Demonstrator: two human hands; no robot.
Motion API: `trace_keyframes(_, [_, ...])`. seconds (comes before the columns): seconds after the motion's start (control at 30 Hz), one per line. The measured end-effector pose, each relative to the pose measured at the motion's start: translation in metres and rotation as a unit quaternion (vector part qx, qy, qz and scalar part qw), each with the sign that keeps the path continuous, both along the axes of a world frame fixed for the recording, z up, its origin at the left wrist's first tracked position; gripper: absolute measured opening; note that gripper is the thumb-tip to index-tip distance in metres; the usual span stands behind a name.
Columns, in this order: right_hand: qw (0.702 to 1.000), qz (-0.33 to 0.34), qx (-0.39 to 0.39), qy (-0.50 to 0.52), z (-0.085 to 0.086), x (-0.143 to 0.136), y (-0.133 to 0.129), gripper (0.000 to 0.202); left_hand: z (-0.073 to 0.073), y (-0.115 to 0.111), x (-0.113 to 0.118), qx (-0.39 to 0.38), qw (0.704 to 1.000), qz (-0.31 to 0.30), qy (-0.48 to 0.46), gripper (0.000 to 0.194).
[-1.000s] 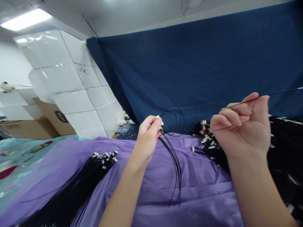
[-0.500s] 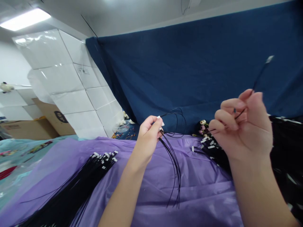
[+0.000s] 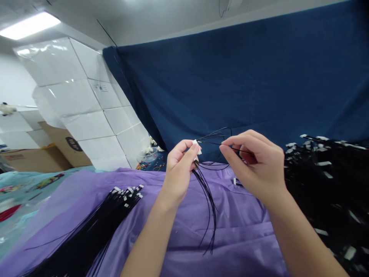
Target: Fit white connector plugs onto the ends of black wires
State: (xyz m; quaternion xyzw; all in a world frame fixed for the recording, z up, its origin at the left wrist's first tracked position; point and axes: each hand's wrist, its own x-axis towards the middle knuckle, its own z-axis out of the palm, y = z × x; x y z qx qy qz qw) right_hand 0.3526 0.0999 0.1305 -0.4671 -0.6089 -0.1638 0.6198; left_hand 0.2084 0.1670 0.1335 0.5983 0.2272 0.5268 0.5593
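Near the centre, my left hand [image 3: 180, 165] pinches several thin black cords [image 3: 208, 196] at their white tags [image 3: 196, 147]. The cords' lower ends hang over the purple cloth, and loops of cord stick out to the right. My right hand [image 3: 255, 161] is closed, thumb against forefinger, on a black cord [image 3: 211, 142] that runs toward the tags in my left hand. Part of that cord passes beneath the right fingers, where its end is hidden.
A bundle of black cords with white tags [image 3: 95, 231] lies on the purple cloth [image 3: 230, 223] at left. More tagged black cords [image 3: 317, 184] are heaped at right. Behind stand stacked white boxes [image 3: 69, 96], a cardboard box [image 3: 34, 158] and a blue curtain [image 3: 245, 80].
My right hand has come left and turned palm inward, close to my left hand. The raised white-tagged cord end no longer shows above it. My left hand has hardly moved.
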Motion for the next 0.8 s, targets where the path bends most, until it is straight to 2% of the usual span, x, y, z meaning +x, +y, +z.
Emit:
trace_keyframes(0.17, [1.0, 0.009, 0.018, -0.008, 0.0015, -0.0002, -0.0024, 0.004, 0.0, -0.0007, -0.0013, 0.003, 1.0, -0.015, 0.003, 0.025])
trace_keyframes(0.8, [0.999, 0.034, -0.017, -0.007, 0.0016, 0.0017, -0.0029, 0.004, -0.0014, 0.0002, -0.0028, 0.045, 0.999, -0.006, 0.003, 0.022])
